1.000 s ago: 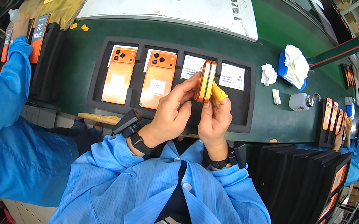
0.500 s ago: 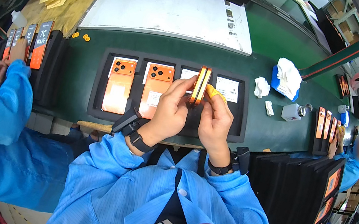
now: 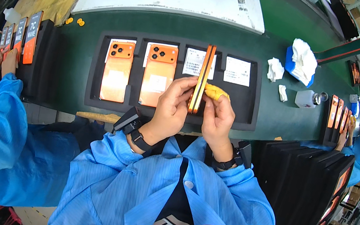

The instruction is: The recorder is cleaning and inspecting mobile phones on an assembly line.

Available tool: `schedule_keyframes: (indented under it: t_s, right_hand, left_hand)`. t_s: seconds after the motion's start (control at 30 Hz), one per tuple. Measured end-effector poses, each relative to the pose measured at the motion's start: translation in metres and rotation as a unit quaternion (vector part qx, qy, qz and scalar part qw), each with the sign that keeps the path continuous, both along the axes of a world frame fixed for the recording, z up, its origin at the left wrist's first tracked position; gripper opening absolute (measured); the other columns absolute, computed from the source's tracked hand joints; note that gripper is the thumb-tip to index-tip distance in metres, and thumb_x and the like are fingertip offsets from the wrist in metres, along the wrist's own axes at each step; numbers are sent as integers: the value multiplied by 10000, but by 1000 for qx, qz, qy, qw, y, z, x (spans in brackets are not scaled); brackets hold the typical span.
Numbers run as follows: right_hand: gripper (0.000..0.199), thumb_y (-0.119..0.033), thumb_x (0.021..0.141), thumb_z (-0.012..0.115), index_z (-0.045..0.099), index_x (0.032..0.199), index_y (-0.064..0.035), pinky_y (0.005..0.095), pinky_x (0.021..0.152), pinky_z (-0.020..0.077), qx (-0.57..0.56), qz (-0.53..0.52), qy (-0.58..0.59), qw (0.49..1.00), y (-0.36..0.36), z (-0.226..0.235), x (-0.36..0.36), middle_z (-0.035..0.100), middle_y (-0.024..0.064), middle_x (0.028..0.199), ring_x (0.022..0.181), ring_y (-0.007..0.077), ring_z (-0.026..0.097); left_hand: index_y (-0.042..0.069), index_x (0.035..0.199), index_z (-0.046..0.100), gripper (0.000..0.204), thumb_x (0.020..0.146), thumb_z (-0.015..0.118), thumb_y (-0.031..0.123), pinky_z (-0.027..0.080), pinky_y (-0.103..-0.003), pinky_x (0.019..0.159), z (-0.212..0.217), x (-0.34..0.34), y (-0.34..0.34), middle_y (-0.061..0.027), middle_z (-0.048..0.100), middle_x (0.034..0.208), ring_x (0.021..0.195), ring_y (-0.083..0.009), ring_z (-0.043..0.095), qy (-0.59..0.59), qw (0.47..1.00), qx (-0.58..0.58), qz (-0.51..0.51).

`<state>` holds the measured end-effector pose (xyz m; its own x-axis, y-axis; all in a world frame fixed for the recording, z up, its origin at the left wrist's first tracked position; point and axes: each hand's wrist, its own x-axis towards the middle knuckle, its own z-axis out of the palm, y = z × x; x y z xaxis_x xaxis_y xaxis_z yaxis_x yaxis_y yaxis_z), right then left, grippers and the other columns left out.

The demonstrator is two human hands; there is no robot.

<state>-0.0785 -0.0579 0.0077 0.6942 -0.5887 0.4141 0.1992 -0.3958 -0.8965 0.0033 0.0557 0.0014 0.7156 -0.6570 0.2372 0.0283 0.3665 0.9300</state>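
Note:
Two orange phones [image 3: 203, 75], seen edge-on and held side by side with a thin gap between them, stand upright in front of me. My left hand [image 3: 170, 111] is closed on their left side, thumb and fingers along the edge. On the other side, my right hand [image 3: 218, 121] grips them too, yellow finger covers [image 3: 216, 92] on its fingertips. Below is a black foam tray [image 3: 252, 101]. One orange phone [image 3: 117, 70] lies camera side up in its leftmost slot, and another phone [image 3: 159, 72] in the slot beside it. White printed labels [image 3: 238, 71] show in the two right slots.
Right of the tray are crumpled white tissues [image 3: 275, 70], a blue tissue box [image 3: 289, 64] and a clear bottle [image 3: 306, 98]. Black trays stand stacked [image 3: 284, 179] at my right. A co-worker's hands [image 3: 5, 62] are at phones on the left; another person works far right.
The held phones have turned more upright and edge-on, with both hands still on them. The view has shifted slightly, and the co-worker's hands on the left have moved lower on the phones.

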Motion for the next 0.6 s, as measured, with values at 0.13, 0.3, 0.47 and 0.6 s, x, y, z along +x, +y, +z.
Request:
schedule_keyframes:
  t_s: [0.13,0.3,0.47,0.6]
  right_hand:
    - [248,130,899,489,613,1100,58,322,820,554,4,10,22,1000,-7,-3,2,652,180,1069,929,234,688]
    - [388,114,892,489,541,1269,39,366,849,558,75,15,34,996,-13,-8,14,626,215,1196,1039,306,687]
    - [458,69,877,529,518,1334,38,393,888,537,-53,17,146,988,-18,7,22,627,254,1194,1051,371,669]
    - [432,78,898,521,530,1329,43,380,867,542,-27,27,136,990,-20,7,19,632,250,1192,1038,346,680]
  left_hand:
    - [-45,1397,401,637,794,287,-217,365,-415,1151,8,2,-1,-194,480,1381,1358,-301,456,33,999,-4,4]
    - [-28,1479,339,703,803,296,-215,401,-419,1126,2,15,-12,-231,443,1458,1367,-318,451,23,998,62,23]
    - [-23,1507,314,703,830,278,-208,401,-387,1118,1,23,-13,-201,413,1497,1377,-277,436,51,992,95,-59]
    - [-39,1484,359,710,803,252,-210,371,-404,1146,7,22,-12,-191,414,1506,1395,-278,412,-36,995,86,-39]
